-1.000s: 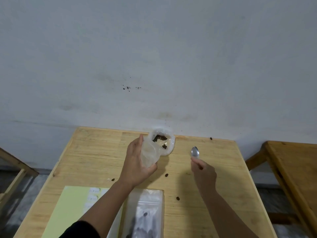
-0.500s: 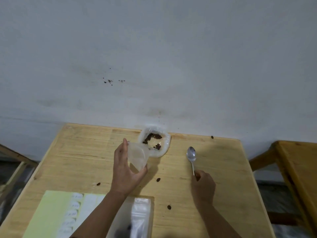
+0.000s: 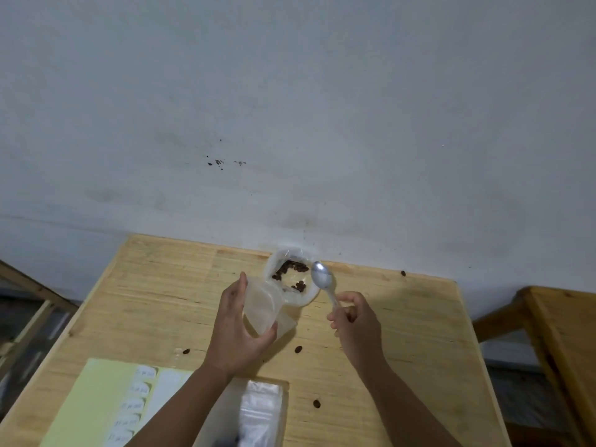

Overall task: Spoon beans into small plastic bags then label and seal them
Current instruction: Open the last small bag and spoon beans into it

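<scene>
Holding one spoon point(image 3: 323, 280), one bag point(image 3: 265, 305).

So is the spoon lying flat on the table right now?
No, the right hand holds the spoon by its handle, its bowl raised over the bag of beans.

Beans point(image 3: 292, 269) dark brown, in clear bag point(image 3: 303, 293). Spoon point(image 3: 323, 280) silver. Small bag point(image 3: 263, 306) translucent, milky. Table point(image 3: 161, 285) light wood, grained. Label sheet point(image 3: 96, 404) pale yellow-green, white labels point(image 3: 142, 387). Wall point(image 3: 290, 108) grey-white, dark specks.
</scene>
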`<state>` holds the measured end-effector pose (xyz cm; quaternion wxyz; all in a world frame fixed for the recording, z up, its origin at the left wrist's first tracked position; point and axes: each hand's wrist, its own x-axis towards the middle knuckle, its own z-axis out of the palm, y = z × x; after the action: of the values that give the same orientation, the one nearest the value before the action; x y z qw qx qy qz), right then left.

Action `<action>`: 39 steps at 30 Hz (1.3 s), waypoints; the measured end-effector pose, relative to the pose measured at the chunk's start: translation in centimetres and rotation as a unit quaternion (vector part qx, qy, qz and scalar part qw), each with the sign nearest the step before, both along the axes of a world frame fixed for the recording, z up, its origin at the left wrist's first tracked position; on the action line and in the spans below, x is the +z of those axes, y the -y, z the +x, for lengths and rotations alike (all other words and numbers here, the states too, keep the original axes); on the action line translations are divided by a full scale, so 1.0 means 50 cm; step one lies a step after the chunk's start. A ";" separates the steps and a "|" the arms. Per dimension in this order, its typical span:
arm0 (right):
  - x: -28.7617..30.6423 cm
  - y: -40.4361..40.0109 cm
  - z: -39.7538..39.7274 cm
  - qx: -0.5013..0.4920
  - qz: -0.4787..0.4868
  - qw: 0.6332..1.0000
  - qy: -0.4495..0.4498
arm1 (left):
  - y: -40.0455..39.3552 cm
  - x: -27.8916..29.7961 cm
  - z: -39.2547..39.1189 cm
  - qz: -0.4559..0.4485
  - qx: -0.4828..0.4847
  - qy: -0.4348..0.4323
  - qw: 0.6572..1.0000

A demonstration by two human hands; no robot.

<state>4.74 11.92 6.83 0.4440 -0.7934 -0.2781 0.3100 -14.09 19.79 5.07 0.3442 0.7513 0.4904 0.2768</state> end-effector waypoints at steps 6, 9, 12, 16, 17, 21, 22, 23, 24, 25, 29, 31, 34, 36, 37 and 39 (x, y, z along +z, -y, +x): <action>-0.014 -0.031 -0.009 0.031 -0.048 0.998 -0.002 | -0.015 -0.015 0.029 -0.047 -0.034 -0.001 0.998; -0.032 -0.047 -0.005 0.039 -0.072 0.996 0.027 | -0.030 -0.029 0.041 -0.059 -0.041 0.002 0.997; -0.041 -0.065 0.001 0.047 -0.094 0.992 0.063 | -0.046 -0.041 0.047 -0.057 -0.041 -0.001 0.998; -0.026 -0.085 -0.001 0.061 -0.107 0.987 0.106 | -0.055 -0.038 0.050 -0.063 -0.053 -0.003 0.997; -0.024 -0.090 -0.002 0.069 -0.112 0.984 0.119 | -0.056 -0.035 0.050 -0.064 -0.062 -0.004 0.996; -0.018 -0.104 0.002 0.092 -0.137 0.974 0.157 | -0.062 -0.035 0.056 -0.060 -0.093 -0.009 0.994; -0.017 -0.106 0.000 0.096 -0.140 0.972 0.161 | -0.063 -0.034 0.056 -0.056 -0.105 -0.011 0.993; -0.015 -0.108 -0.004 0.099 -0.138 0.972 0.162 | -0.063 -0.033 0.053 -0.052 -0.116 -0.015 0.992; -0.009 -0.110 -0.004 0.104 -0.134 0.972 0.160 | -0.064 -0.029 0.053 -0.052 -0.125 -0.018 0.991; -0.031 -0.135 0.003 0.107 -0.133 0.975 0.142 | -0.088 -0.045 0.061 -0.067 -0.128 -0.023 0.989; -0.041 -0.160 0.003 0.148 -0.107 0.981 0.063 | -0.107 -0.057 0.067 -0.075 -0.112 -0.022 0.991; -0.042 -0.155 0.017 0.156 -0.094 0.983 0.002 | -0.103 -0.059 0.069 -0.073 -0.099 -0.009 0.992; -0.046 -0.137 0.042 0.125 -0.037 0.973 -0.191 | -0.101 -0.064 0.064 -0.066 -0.080 0.017 0.994; -0.051 -0.118 0.055 0.073 0.032 0.953 -0.293 | -0.097 -0.064 0.060 -0.066 -0.078 0.029 0.994; -0.054 -0.112 0.057 0.043 0.063 0.945 -0.317 | -0.096 -0.064 0.059 -0.066 -0.079 0.035 0.994; -0.064 -0.108 0.052 -0.012 0.090 0.947 -0.308 | -0.094 -0.063 0.057 -0.062 -0.080 0.043 0.994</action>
<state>7.36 17.34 3.62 0.5815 -0.6190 -0.1451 0.5076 -11.24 24.47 1.92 0.4321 0.7526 0.4300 0.2490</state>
